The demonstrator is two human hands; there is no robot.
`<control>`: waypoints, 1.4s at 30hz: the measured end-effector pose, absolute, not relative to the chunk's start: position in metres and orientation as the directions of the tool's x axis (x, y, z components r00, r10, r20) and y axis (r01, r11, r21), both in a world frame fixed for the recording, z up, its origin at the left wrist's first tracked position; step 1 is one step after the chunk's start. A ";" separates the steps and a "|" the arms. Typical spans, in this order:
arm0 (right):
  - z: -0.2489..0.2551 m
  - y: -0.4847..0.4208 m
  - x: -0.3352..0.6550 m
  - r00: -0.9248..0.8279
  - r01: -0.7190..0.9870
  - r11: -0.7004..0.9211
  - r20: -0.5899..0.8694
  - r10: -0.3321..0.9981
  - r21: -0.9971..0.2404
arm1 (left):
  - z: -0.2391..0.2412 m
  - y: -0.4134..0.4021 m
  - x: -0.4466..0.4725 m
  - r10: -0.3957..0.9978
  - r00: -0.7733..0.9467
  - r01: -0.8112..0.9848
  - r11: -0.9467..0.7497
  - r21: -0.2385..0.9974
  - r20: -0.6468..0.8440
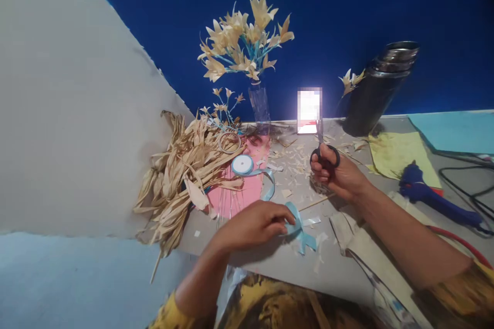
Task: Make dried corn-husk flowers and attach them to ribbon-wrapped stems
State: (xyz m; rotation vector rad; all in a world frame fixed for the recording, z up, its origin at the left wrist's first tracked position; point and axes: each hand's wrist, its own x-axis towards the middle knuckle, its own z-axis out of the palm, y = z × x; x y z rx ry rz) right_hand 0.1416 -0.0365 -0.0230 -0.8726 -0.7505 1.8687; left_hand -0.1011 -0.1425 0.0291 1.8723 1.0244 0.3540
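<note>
My right hand (334,172) is raised over the table, its fingers wrapped around the black handles of a pair of scissors (319,133). The blades point up and away from me. Near the table's front, my left hand (262,223) is closed, thumb and fingertips on a light blue ribbon bow (307,240). Part of the bow hides behind those fingers. Past the left hand lies a ribbon spool (242,164), white-faced with a blue rim, a loose length of blue ribbon (268,185) trailing from it.
Dried husks (173,175) heap up at left beside pink paper (250,193). Behind stand a clear bottle (259,105) of husk flowers (231,36), a lit screen (309,108) and a dark flask (372,95). At right lie yellow paper (401,157), a blue glue gun (436,198) and cables (463,169).
</note>
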 end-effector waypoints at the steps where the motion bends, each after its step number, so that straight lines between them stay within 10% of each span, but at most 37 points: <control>1: -0.023 -0.037 0.141 -0.326 -0.460 -0.391 -0.258 0.909 -0.797 | 0.023 -0.134 -0.097 0.752 0.643 0.517 -0.291 0.805 -0.141; 7: -0.024 -0.039 0.137 -0.354 -0.321 -0.367 -0.249 0.902 -0.873 | 0.016 -0.090 -0.120 0.990 0.118 0.884 -0.137 0.448 0.071; 13: -0.029 -0.040 0.137 -0.362 -0.188 -0.331 -0.248 0.899 -0.925 | -0.010 -0.067 -0.098 0.992 0.117 0.975 -0.105 0.196 -0.049; 18: -0.028 -0.040 0.137 -0.372 -0.118 -0.286 -0.225 0.900 -0.951 | -0.020 -0.061 -0.105 0.995 0.097 0.796 -0.081 0.600 0.007; 22: -0.026 -0.045 0.132 -0.425 -0.015 -0.285 -0.252 0.869 -0.958 | -0.015 -0.068 -0.118 0.997 -0.006 0.254 0.070 0.965 -0.071; 26: -0.022 -0.056 0.122 -0.546 0.050 -0.323 -0.297 0.784 -0.945 | -0.008 -0.074 -0.118 0.991 -0.101 -0.044 0.082 0.996 -0.086; 42: -0.030 -0.073 0.114 -0.777 0.164 -0.338 -0.333 0.535 -0.927 | 0.006 -0.069 -0.118 0.949 0.270 -0.190 0.217 0.958 -0.162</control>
